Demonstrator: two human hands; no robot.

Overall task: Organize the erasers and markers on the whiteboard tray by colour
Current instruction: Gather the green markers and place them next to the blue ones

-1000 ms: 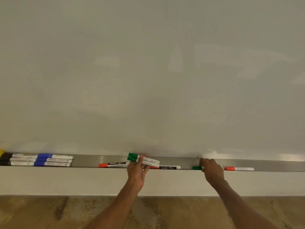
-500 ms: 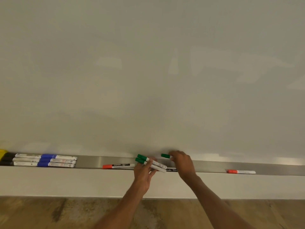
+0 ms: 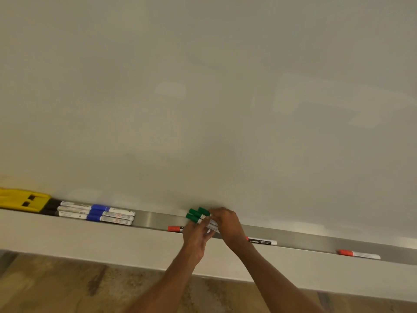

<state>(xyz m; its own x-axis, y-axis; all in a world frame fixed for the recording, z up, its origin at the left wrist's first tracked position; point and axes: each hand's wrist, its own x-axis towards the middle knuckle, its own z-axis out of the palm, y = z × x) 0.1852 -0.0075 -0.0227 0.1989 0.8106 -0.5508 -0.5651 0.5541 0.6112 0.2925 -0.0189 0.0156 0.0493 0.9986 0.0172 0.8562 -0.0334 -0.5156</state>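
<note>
Both hands meet over the middle of the whiteboard tray [image 3: 158,219]. Left hand [image 3: 195,237] is closed loosely around a bundle of three green-capped markers [image 3: 198,215], caps pointing up-left, white barrels running down under the fingers. Right hand [image 3: 228,224] is curled over the same bundle from the right, fingertips on the barrels; how much of the grip is its own cannot be told, since the barrels are mostly covered.

Bundle sits just above the tray, not resting in it.

At the tray's left end: a yellow eraser [image 3: 22,199], then black-capped ends and three blue-capped markers [image 3: 97,213] lying side by side, already grouped. Red-capped markers lie scattered: one [image 3: 174,228] just left of the hands, partly hidden; one [image 3: 261,241] just right of them; one [image 3: 357,254] well apart toward the right end.

Handling, as judged: markers look light, rigid, smooth plastic, round enough to roll and to slip against each other when held several at once. Best pinched across mid-barrel, bundle kept parallel, and laid down flat against the tray's back wall so none rolls off.
</note>
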